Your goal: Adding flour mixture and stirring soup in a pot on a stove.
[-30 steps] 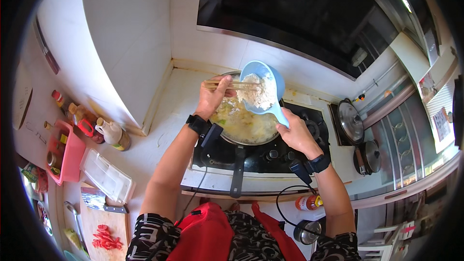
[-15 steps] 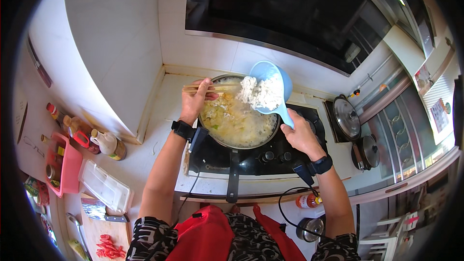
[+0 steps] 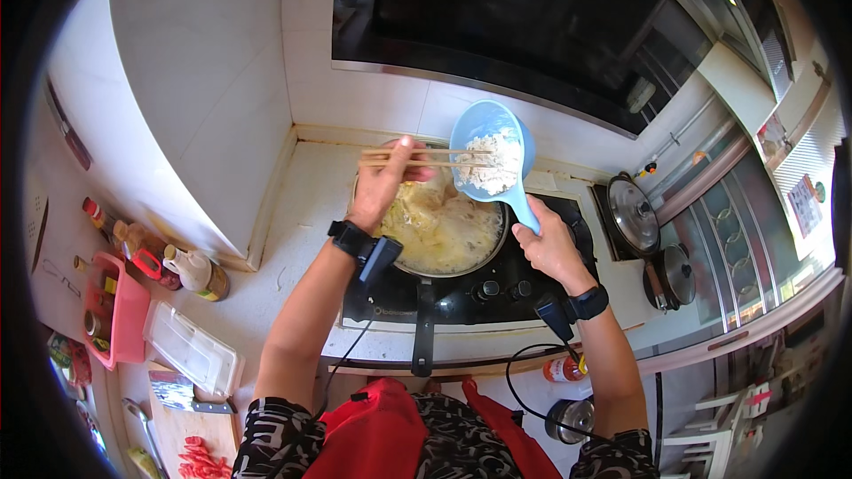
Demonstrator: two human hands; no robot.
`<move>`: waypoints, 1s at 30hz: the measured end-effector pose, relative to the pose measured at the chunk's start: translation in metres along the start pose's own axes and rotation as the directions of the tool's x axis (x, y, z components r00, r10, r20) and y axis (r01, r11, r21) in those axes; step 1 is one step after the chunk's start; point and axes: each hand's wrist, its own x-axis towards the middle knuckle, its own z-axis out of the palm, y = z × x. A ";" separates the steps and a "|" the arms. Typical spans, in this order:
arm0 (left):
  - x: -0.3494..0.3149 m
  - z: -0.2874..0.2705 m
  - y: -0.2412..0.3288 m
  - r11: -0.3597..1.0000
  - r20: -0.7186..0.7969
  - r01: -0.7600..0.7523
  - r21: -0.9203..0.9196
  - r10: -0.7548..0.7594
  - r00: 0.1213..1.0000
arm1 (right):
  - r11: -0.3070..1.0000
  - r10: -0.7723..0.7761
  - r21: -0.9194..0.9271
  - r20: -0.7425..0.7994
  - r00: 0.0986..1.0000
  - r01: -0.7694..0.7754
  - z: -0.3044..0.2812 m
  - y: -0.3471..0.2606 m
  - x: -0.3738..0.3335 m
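Observation:
My left hand (image 3: pixel 387 179) is closed around a pair of wooden chopsticks (image 3: pixel 435 158), held level over the pan. Their tips reach into a light blue ladle-shaped scoop (image 3: pixel 524 146), touching white clumpy flour or dough (image 3: pixel 491 164) inside it. My right hand (image 3: pixel 555 247) grips the scoop's handle, and the scoop is tilted above the pan's far right rim. Below, a frying pan (image 3: pixel 426 273) on the black gas stove holds bubbling yellowish soup (image 3: pixel 444 229); my left hand hides its left part. The pan's dark handle (image 3: pixel 423 328) points toward me.
To the left stand sauce bottles (image 3: pixel 197 273), a pink basket (image 3: pixel 118 310) and a clear plastic box (image 3: pixel 191 350). A cleaver (image 3: pixel 182 390) and red chopped pieces (image 3: pixel 204 459) lie on a cutting board (image 3: pixel 213 430). Two lidded pots (image 3: pixel 632 213) stand at the right.
The chopsticks have moved right, from over the pan into the scoop. The scoop has risen slightly and leans less, and the white mass at its lip is smaller.

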 end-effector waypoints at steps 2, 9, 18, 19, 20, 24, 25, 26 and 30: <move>-0.003 0.016 0.000 0.999 0.086 0.035 0.006 -0.036 0.996 | 1.000 0.011 0.029 0.009 1.000 -0.011 0.004 0.001 -0.003; -0.009 0.009 -0.015 0.991 0.048 0.044 0.128 -0.050 0.998 | 0.998 -0.041 0.051 -0.019 0.999 0.042 0.015 0.021 -0.011; -0.018 -0.021 -0.013 0.994 -0.075 0.065 0.092 -0.058 0.995 | 0.998 -0.041 -0.050 -0.053 0.998 0.038 0.008 0.008 -0.026; -0.019 -0.015 -0.011 0.997 -0.075 0.045 0.057 -0.041 0.996 | 0.996 -0.061 -0.063 -0.067 0.996 0.057 0.008 0.008 -0.028; -0.019 -0.009 -0.011 0.999 -0.077 0.025 0.023 -0.023 0.997 | 0.996 -0.058 -0.065 -0.069 0.996 0.054 0.008 0.010 -0.029; -0.020 0.014 -0.020 0.999 0.014 0.021 -0.028 -0.021 1.000 | 0.997 -0.051 -0.061 -0.044 0.998 0.049 0.013 0.003 -0.032; -0.020 0.016 -0.024 0.999 0.010 0.021 -0.027 -0.021 1.000 | 0.999 0.005 -0.036 -0.007 1.000 -0.005 0.013 -0.001 -0.033; -0.021 0.017 -0.029 0.999 0.022 0.035 0.006 -0.035 0.999 | 0.999 0.002 -0.034 -0.002 1.000 -0.002 0.015 -0.001 -0.033; -0.025 0.011 -0.029 0.988 0.043 0.049 0.149 -0.056 0.997 | 0.998 -0.041 -0.053 -0.012 0.999 0.040 0.021 0.011 -0.036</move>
